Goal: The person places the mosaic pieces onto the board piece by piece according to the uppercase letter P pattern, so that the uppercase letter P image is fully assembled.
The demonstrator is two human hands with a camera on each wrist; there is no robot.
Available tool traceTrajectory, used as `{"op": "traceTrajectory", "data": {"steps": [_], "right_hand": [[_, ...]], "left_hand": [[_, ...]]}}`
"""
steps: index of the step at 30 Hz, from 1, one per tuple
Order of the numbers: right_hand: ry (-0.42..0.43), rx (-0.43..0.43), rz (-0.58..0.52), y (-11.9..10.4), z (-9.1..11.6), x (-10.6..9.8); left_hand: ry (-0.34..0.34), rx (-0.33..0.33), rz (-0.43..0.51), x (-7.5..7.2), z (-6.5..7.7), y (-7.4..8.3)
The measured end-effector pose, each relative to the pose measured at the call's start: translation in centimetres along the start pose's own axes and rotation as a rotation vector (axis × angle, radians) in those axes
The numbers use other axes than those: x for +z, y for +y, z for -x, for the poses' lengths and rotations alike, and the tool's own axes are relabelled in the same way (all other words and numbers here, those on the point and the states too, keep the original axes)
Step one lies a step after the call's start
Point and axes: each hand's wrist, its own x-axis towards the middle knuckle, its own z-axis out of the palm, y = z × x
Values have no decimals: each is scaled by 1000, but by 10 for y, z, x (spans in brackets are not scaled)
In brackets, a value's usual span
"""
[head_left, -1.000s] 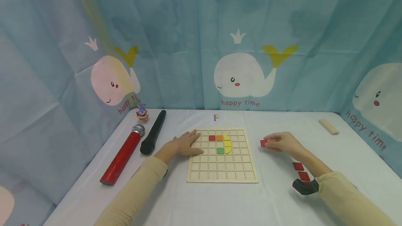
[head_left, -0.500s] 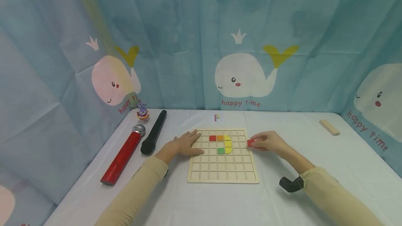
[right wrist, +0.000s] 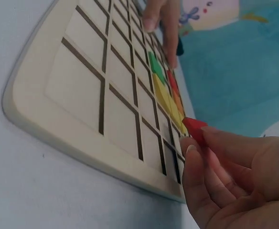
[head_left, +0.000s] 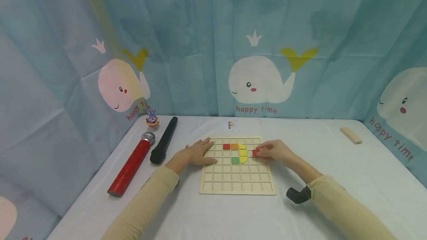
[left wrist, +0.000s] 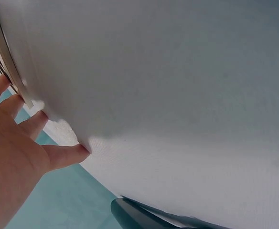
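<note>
A wooden grid board (head_left: 237,188) lies on the white table, with a red tile (head_left: 227,146), an orange tile (head_left: 234,146), yellow tiles (head_left: 242,153) and a green tile (head_left: 235,160) set in its squares. My right hand (head_left: 276,151) pinches a red square tile (right wrist: 195,130) between thumb and fingers, above the board's right part. On the board's left edge rests my left hand (head_left: 198,153), its fingers spread and straight. The left wrist view shows that hand (left wrist: 20,138) touching the board's side and the tablecloth.
A red microphone (head_left: 130,167) and a black microphone (head_left: 163,142) lie on the left. Behind them stands a small purple figure (head_left: 152,119). A printed pattern card (head_left: 231,125) lies beyond the board. At the far right is a wooden block (head_left: 351,135).
My right hand has moved left with the red tile, from beside the board to over its right columns. The left hand has stayed on the board's left edge.
</note>
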Motion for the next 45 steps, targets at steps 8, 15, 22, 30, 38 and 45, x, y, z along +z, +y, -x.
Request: {"op": "traceTrajectory", "data": {"steps": [8, 15, 22, 30, 38, 45], "right_hand": [[-20, -29, -1, -8, -5, 12], [-35, -65, -45, -19, -12, 21], [-64, -86, -116, -28, -16, 30], [-47, -57, -95, -36, -21, 39], [-44, -30, -132, -42, -26, 47], [-50, 6, -139, -51, -30, 53]], "left_hand": [[2, -6, 6, -1, 0, 1], [1, -5, 8, -1, 0, 2], [3, -3, 10, -2, 2, 3], [7, -10, 3, -2, 0, 3], [-1, -10, -8, -1, -1, 2], [-6, -23, -10, 0, -2, 2]]}}
